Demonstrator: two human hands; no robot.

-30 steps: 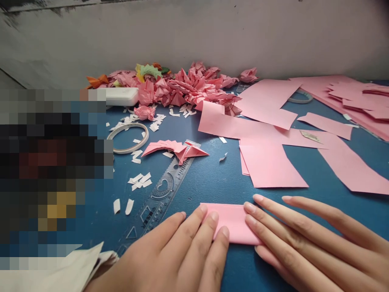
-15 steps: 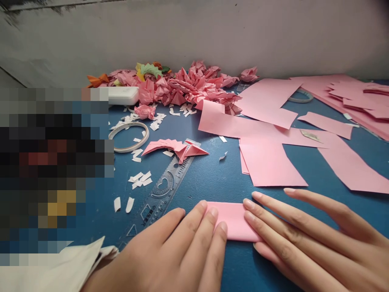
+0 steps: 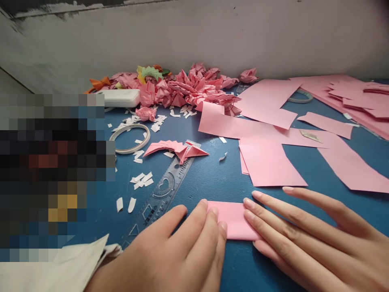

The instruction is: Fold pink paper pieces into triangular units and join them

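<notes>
A small folded pink paper [image 3: 233,219] lies flat on the blue table [image 3: 209,178] near the front edge. My left hand [image 3: 179,247] rests on its left end with the fingers stretched flat. My right hand [image 3: 306,235] presses its right end, fingers long and spread. Both hands lie flat on the paper and grip nothing. A clear plastic ruler [image 3: 161,194] lies just left of my left hand.
Loose pink sheets [image 3: 270,164] cover the right and middle of the table. A heap of crumpled and folded pink paper [image 3: 188,87] sits by the wall, with a white box [image 3: 121,97], a tape ring [image 3: 130,138], a pleated pink piece [image 3: 176,148] and white scraps.
My left fingers have slid a little to the right along the folded paper. The right hand has hardly moved. The view has shifted slightly.
</notes>
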